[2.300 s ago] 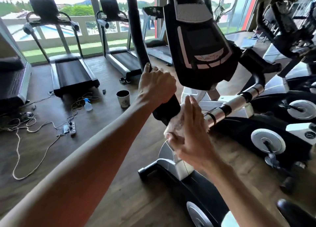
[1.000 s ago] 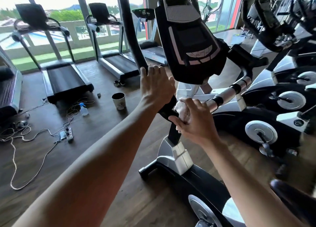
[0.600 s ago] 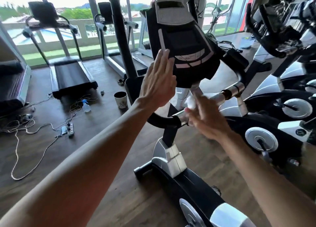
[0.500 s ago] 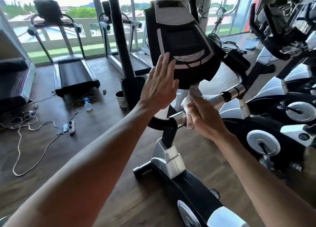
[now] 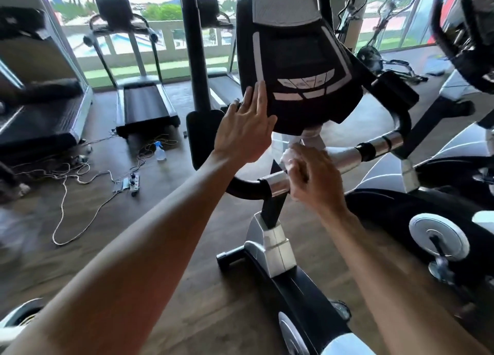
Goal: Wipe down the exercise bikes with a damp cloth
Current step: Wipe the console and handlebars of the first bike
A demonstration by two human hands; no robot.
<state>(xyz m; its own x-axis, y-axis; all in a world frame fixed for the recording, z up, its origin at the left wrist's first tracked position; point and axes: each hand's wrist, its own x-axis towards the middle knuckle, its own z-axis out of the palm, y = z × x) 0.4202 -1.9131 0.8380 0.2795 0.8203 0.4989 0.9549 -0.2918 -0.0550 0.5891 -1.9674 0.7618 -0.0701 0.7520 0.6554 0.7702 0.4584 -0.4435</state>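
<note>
The white cloth (image 5: 288, 156) sits bunched against the chrome section of the handlebar (image 5: 344, 159) of the nearest exercise bike (image 5: 270, 237), just under the black console (image 5: 294, 57) and beside the bike's upright post; the right hand (image 5: 310, 178) grips it, fingers curled round the wad and pressing it to the bar, so that only a small pale edge of cloth shows above the knuckles; the left hand (image 5: 244, 130) lies flat against the lower left edge of the console, fingers straight and together, holding nothing; both forearms reach in from the bottom of the view; to the right stand more exercise bikes (image 5: 438, 221), their flywheel covers silver and round; on the wooden floor (image 5: 171, 221) to the left lie a spray bottle (image 5: 160, 151), a power strip (image 5: 130, 183) and a loose tangle of white cable (image 5: 64, 194); beyond them treadmills (image 5: 141, 100) face a row of tall windows (image 5: 160, 33).
</note>
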